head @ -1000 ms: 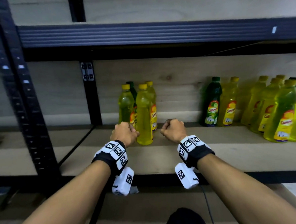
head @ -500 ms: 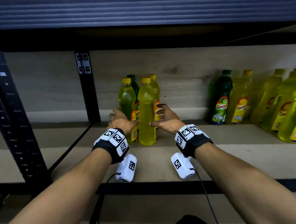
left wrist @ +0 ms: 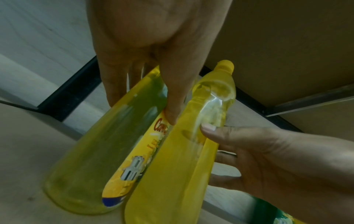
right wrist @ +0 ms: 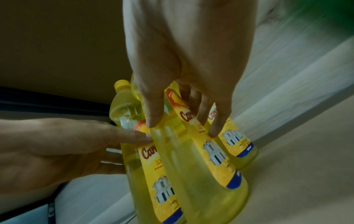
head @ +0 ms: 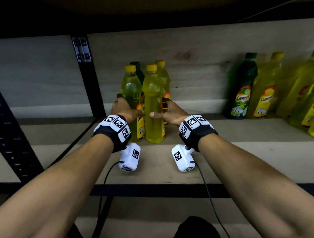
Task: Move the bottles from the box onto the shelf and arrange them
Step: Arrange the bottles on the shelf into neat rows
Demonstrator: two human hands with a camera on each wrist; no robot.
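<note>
At centre frame, four bottles stand upright in a tight cluster on the wooden shelf [head: 245, 156]: three yellow and one green behind them. The left hand [head: 124, 109] lies against the left yellow bottle [head: 131, 94] with fingers extended, thumb touching its label. The right hand [head: 167, 112] brackets the front yellow bottle [head: 153, 108] with extended fingers, uncurled. More bottles [head: 260, 93] stand at right frame.
</note>
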